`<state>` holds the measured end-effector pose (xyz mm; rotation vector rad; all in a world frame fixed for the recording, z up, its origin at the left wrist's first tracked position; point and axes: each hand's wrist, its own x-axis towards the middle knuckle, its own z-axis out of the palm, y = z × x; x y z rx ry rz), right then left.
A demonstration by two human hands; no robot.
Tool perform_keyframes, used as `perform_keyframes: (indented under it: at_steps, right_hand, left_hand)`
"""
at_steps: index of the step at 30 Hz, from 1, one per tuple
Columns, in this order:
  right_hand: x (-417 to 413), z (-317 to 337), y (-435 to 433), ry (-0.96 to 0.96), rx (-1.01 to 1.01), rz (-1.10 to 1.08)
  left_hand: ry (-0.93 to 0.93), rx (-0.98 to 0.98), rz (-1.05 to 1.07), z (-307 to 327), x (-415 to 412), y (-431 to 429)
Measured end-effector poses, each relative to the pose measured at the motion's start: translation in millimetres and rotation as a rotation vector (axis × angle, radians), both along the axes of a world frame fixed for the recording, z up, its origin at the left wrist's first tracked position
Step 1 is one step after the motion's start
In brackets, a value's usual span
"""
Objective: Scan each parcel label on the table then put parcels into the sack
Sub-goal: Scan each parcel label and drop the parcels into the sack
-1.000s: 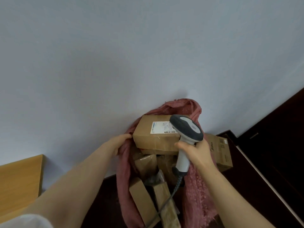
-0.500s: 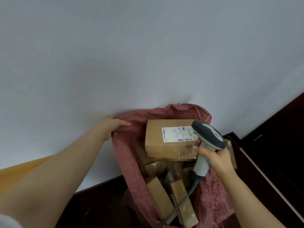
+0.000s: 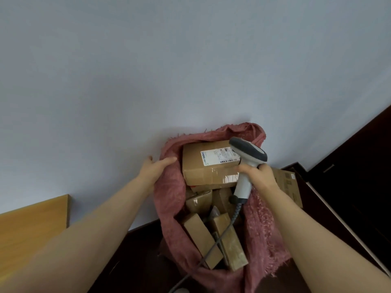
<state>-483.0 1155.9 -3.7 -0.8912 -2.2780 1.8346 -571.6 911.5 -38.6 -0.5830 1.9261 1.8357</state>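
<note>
A pink woven sack (image 3: 169, 191) stands open against the wall with several brown cardboard parcels inside. On top lies a large parcel (image 3: 201, 172) with a white barcode label (image 3: 218, 157) facing up. My left hand (image 3: 154, 170) grips the sack's left rim and holds it open. My right hand (image 3: 258, 174) grips the handle of a grey and white barcode scanner (image 3: 247, 157), whose head hovers over the label's right end. The scanner's cable (image 3: 218, 244) runs down across the smaller parcels (image 3: 201, 240).
Another cardboard box (image 3: 289, 187) stands to the right, partly behind the sack. A wooden table corner (image 3: 36, 225) shows at lower left. The floor is dark, and dark furniture (image 3: 355, 166) fills the right side. A plain white wall rises behind.
My left hand has moved right along the sack's rim, closer to the large parcel. The scanner and my right hand stay over the label. The table corner has come back into view.
</note>
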Motion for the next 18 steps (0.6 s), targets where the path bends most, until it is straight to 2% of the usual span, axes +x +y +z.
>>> perform_keyframes:
  at_steps: [5,9,13,18]
  right_hand:
    - [59,-1,13,0.103,-0.309,-0.039]
    - [118,-23,33,0.002,-0.344,-0.055]
    - [173,-57,39,-0.160,-0.453,-0.116]
    - [202,-66,21,-0.383,-0.654,-0.017]
  left_hand:
    - [-0.399,0.089,-0.204,-11,83,-8]
    - [-0.437,0.167,-0.214,-23,140,-3]
    - [-0.530,0.084,-0.224,-30,188,13]
    - [-0.465,0.159,-0.009,-17,211,33]
